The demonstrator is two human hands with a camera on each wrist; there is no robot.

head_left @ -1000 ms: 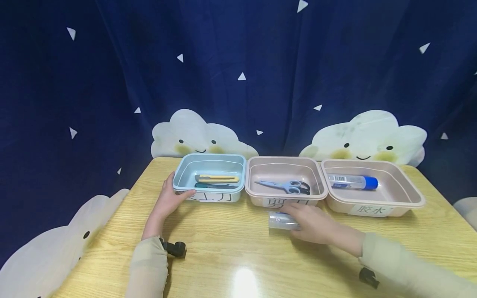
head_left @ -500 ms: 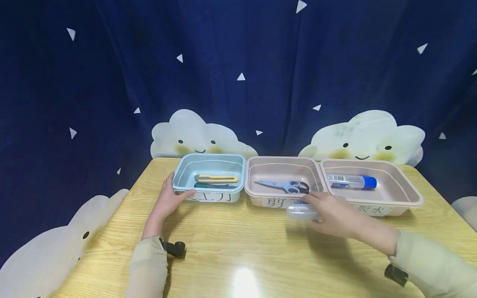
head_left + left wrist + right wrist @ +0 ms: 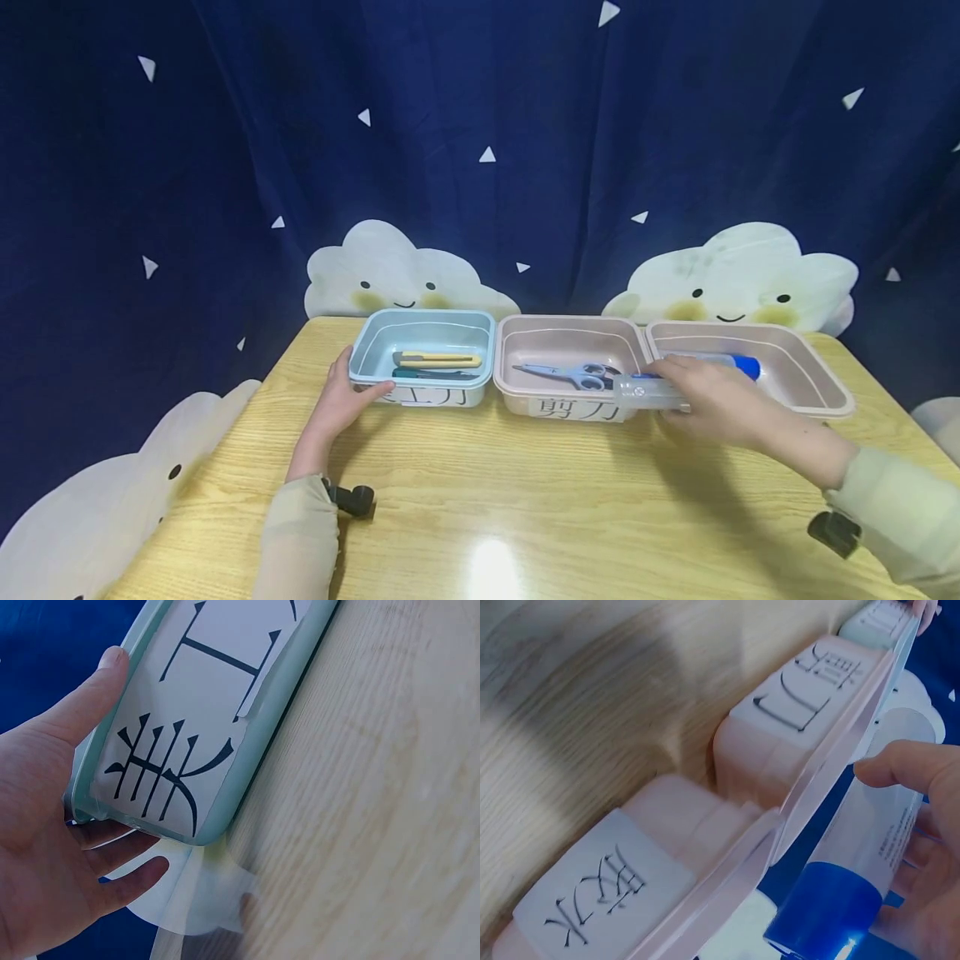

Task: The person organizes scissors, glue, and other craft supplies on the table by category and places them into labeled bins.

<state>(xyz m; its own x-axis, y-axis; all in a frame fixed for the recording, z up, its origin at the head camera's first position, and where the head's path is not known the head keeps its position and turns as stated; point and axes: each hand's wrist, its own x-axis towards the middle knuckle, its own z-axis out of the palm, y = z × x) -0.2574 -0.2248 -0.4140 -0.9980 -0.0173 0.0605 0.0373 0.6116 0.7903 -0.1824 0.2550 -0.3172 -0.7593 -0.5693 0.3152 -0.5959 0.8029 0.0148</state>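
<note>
In the head view my left hand (image 3: pixel 341 400) holds the near left corner of a light blue bin (image 3: pixel 483 395), thumb on the front rim and fingers along the left side. A yellow utility knife (image 3: pixel 438 361) and a dark green one (image 3: pixel 435 374) lie inside. My right hand (image 3: pixel 716 400) grips a clear glue bottle (image 3: pixel 637 392) above the front rims of the two pink bins; its blue cap (image 3: pixel 829 911) shows in the right wrist view. The right bin (image 3: pixel 806 375) contains a similar bottle (image 3: pixel 746 365), partly hidden by my hand.
Light blue scissors (image 3: pixel 570 375) lie in the middle pink bin (image 3: pixel 525 396), with a dark pair partly hidden beside them. All three bins carry paper labels and stand in a row on the wooden table (image 3: pixel 450 500), before a dark blue curtain (image 3: pixel 450 83).
My right hand has carried the glue bottle to the right and up, from the table in front of the middle bin to over the bin rims. The left hand stays put.
</note>
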